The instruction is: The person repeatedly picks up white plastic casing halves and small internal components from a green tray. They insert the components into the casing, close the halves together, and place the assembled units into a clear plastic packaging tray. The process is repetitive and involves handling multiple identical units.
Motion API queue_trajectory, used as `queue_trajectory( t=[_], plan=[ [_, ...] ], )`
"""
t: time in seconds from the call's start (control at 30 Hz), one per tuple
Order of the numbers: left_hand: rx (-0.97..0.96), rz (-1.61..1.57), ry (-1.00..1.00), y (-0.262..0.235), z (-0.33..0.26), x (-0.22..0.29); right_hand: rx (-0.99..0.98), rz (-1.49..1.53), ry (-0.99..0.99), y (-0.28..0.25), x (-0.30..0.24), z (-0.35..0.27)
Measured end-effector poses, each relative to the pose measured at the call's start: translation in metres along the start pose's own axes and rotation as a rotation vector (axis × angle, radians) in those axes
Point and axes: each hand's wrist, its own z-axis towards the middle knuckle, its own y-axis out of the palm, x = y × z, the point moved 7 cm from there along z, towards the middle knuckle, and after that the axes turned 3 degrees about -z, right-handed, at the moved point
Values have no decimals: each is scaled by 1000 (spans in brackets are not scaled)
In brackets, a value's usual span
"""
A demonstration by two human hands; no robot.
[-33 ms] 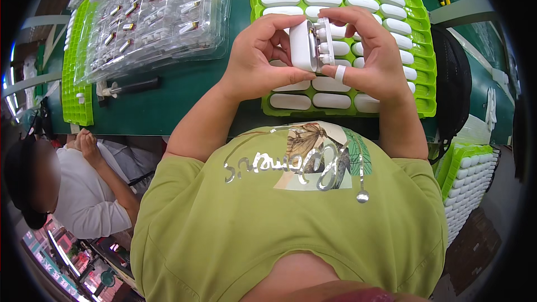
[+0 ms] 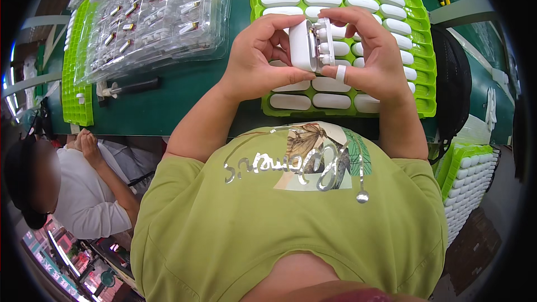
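A person in a green shirt [image 2: 291, 218] looks down at both hands raised over a green table [image 2: 184, 95]. The left hand [image 2: 254, 61] curls its fingers and thumb around a small white oblong case [image 2: 305, 45]. The right hand [image 2: 372, 59] pinches the same case from the other side, a white band on one finger. Beneath the hands sits a bright green tray [image 2: 422, 50] filled with rows of white cases. Farther left lie clear plastic trays [image 2: 151, 17] of small parts
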Motion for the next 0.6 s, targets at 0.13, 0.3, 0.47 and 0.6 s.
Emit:
queue_trajectory(
  t=[0.13,0.3,0.47,0.6],
  plan=[
    [7,-2,4,0,0,2,12,-2,3,1,-1,-1],
    [-4,124,25,1,-1,3,9,-133,-73,0,-9,-2],
    [-6,108,39,2,-1,2,-1,10,-22,5,-5,0],
    [-16,156,65,2,-1,4,-18,-149,-109,6,-10,0]
  ],
)
